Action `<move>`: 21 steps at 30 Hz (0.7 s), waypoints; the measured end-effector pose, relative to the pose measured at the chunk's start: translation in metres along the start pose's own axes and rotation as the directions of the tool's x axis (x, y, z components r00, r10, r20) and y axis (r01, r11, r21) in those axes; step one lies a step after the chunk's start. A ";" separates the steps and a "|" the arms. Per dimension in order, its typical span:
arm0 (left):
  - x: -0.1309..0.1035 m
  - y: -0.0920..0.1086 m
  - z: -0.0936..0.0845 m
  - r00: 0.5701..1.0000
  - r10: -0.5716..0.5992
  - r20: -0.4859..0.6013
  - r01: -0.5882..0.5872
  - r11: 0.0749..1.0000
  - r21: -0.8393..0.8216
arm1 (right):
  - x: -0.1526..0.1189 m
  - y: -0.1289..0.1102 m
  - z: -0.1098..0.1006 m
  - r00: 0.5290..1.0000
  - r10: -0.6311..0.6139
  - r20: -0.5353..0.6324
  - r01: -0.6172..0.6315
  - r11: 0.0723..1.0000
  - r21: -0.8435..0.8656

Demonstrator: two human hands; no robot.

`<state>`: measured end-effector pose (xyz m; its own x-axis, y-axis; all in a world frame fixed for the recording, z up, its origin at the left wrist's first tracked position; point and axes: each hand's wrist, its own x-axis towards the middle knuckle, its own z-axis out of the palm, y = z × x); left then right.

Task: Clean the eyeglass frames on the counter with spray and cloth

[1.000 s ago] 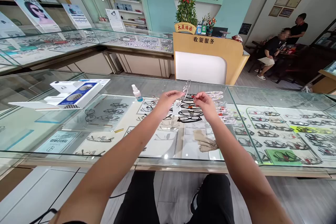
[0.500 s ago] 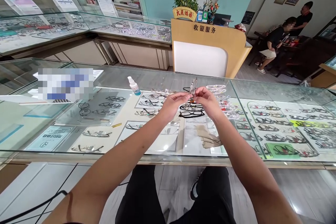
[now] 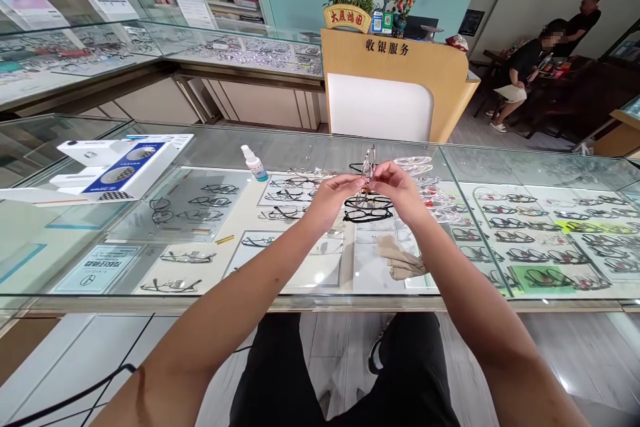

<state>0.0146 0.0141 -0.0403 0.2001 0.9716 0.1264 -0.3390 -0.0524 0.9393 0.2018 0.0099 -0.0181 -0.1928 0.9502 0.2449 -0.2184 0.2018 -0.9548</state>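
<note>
A pair of clear-framed glasses (image 3: pixel 369 161) is held upright above the glass counter, between my two hands. My left hand (image 3: pixel 334 196) pinches its lower part from the left. From the right, my right hand (image 3: pixel 397 189) grips it with closed fingers close to my left fingertips. Dark-framed glasses (image 3: pixel 367 215) lie just below my hands, partly hidden by them. A beige cloth (image 3: pixel 400 259) is crumpled near my right forearm. To the left of my hands stands a white spray bottle (image 3: pixel 255 163) with a blue base.
The glass display counter (image 3: pixel 300 302) spans the view, with many glasses in rows. An open white and blue box (image 3: pixel 125 170) sits at the left. Beyond is a wooden cashier desk (image 3: pixel 390 53); two people (image 3: pixel 525 67) are at the back right.
The view has shifted slightly. My right fingers have closed in a little more around the clear glasses, which remain held upright. The box at the left is no longer blurred out.
</note>
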 end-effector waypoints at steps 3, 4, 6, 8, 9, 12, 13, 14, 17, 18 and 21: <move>0.001 0.000 -0.001 1.000 -0.012 -0.010 0.012 1.000 -0.004 | 0.001 0.000 -0.001 1.000 -0.004 -0.012 0.004 1.000 -0.001; 0.001 0.000 -0.001 1.000 -0.011 -0.012 0.011 1.000 -0.001 | 0.001 0.000 -0.001 1.000 -0.004 -0.013 0.005 1.000 0.005; 0.001 0.001 0.000 1.000 -0.004 -0.014 0.004 1.000 0.012 | 0.001 0.000 -0.002 1.000 -0.006 -0.011 0.006 1.000 0.017; 0.001 0.001 0.000 1.000 0.002 -0.019 -0.001 1.000 0.027 | 0.001 0.001 -0.002 1.000 -0.008 -0.004 0.008 1.000 0.022; 0.000 0.002 0.001 1.000 0.002 -0.020 -0.002 0.999 0.033 | 0.002 0.001 -0.002 1.000 -0.009 -0.002 0.009 1.000 0.022; 0.000 0.003 0.001 1.000 -0.003 -0.020 0.003 0.999 0.045 | 0.002 0.002 -0.002 1.000 -0.010 0.005 0.010 1.000 0.010; 0.000 0.003 0.002 1.000 -0.002 -0.019 0.003 0.999 0.049 | 0.002 0.002 -0.002 1.000 -0.011 0.007 0.011 1.000 0.002; 0.000 0.003 0.002 1.000 0.001 -0.019 0.000 0.999 0.052 | 0.002 0.002 -0.002 1.000 -0.012 0.008 0.012 1.000 -0.006; -0.001 0.005 0.002 1.000 0.010 -0.017 -0.009 0.998 0.057 | 0.002 0.003 -0.003 1.000 -0.018 0.007 0.018 1.000 -0.019; -0.001 0.006 0.002 1.000 0.012 -0.017 -0.011 0.998 0.057 | 0.002 0.003 -0.003 1.000 -0.022 0.006 0.022 1.000 -0.016; -0.001 0.006 0.002 1.000 0.012 -0.018 -0.011 0.999 0.051 | 0.002 0.004 -0.003 1.000 -0.028 0.007 0.028 1.000 0.005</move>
<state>0.0144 0.0128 -0.0343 0.1790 0.9749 0.1321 -0.2942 -0.0751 0.9528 0.2035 0.0136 -0.0219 -0.1936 0.9423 0.2732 -0.2289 0.2274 -0.9465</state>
